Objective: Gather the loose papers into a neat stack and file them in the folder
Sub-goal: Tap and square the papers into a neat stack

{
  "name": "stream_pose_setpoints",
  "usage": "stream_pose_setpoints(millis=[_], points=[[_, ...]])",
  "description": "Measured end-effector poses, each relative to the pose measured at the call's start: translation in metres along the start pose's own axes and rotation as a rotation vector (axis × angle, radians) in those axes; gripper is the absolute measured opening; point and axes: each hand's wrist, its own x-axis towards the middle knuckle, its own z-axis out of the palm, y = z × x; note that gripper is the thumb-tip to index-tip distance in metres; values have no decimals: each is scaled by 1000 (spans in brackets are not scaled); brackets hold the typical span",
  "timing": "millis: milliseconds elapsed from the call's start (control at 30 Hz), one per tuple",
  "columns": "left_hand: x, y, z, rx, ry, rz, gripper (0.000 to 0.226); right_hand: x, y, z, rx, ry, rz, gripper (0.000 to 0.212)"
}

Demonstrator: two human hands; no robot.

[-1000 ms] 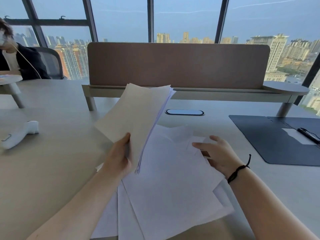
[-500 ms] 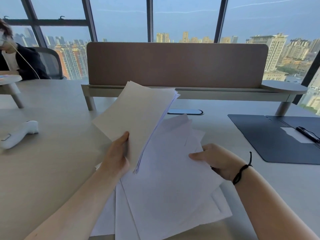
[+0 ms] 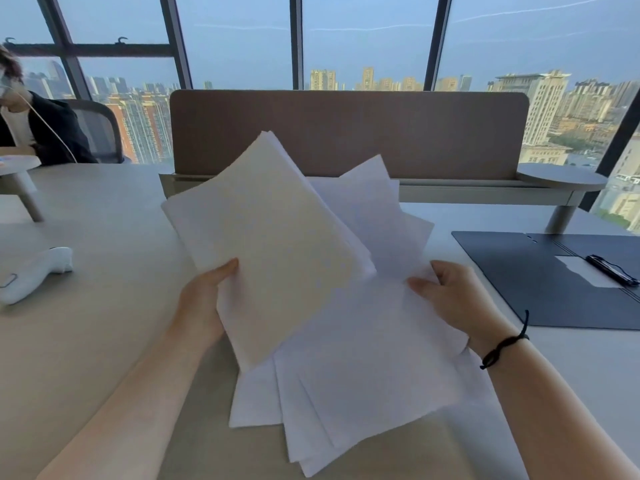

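My left hand (image 3: pixel 204 299) grips a gathered bundle of white papers (image 3: pixel 273 244) by its left edge and holds it tilted up above the desk. Thumb on top, my right hand (image 3: pixel 450 299) pinches the right edge of a few loose white sheets (image 3: pixel 374 348) and lifts them off the table. Their far ends fan out behind the bundle. More loose sheets (image 3: pixel 256 400) lie flat beneath, skewed at different angles. The dark blue folder (image 3: pixel 533 278) lies open on the desk at the right, with a black clip (image 3: pixel 611 270) inside it.
A white handheld device (image 3: pixel 34 271) lies on the desk at the left. A brown divider panel (image 3: pixel 415 133) on a raised shelf runs across the back. Another person sits in a chair at the far left. Windows fill the background.
My right hand took hold of loose sheets and raised them toward the bundle. My left hand turned the bundle flatter and moved it to the right, over those sheets.
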Motion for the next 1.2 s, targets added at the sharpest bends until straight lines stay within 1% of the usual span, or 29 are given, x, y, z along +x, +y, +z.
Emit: stream_pose_setpoints(millis=[100,167,200,267,333,400,467,533,633,700,800,867,933,1000,1133,1200], points=[[-4,-3,7,232,-26,69,26,-3,0,-4,198,-16,46,22],[-7,-7,11,375,-67,99,28,-5,-1,-7,289,-56,69,22],[-7,-9,11,407,-90,95,29,-6,-1,-7,307,-68,83,21],[-7,-10,12,405,-102,63,31,-5,5,-3,316,-43,122,17],[-6,-11,11,414,-78,37,33,-2,13,4,334,12,187,14],[-4,-13,9,514,-38,32,37,-1,18,11,332,44,250,13],[-4,-15,7,695,10,60,44,-1,21,13,310,11,293,10],[-6,-16,7,819,92,89,40,-1,23,11,278,-69,335,13],[-4,-13,7,812,199,93,30,-1,24,10,154,-173,365,20],[-1,-10,3,777,244,85,27,-2,23,8,156,-225,382,23],[3,-9,0,719,285,66,29,-4,21,2,216,-353,441,34],[3,-8,-1,676,305,57,28,-4,22,-2,159,-391,475,29],[4,-7,-2,625,325,43,30,-4,23,-4,68,-360,495,19],[5,-5,-4,561,343,32,35,-3,24,-5,14,-275,500,17],[5,-2,-6,491,360,8,29,1,26,-14,-31,-71,428,25],[8,1,-10,451,361,-2,29,3,29,-19,8,1,410,27]])
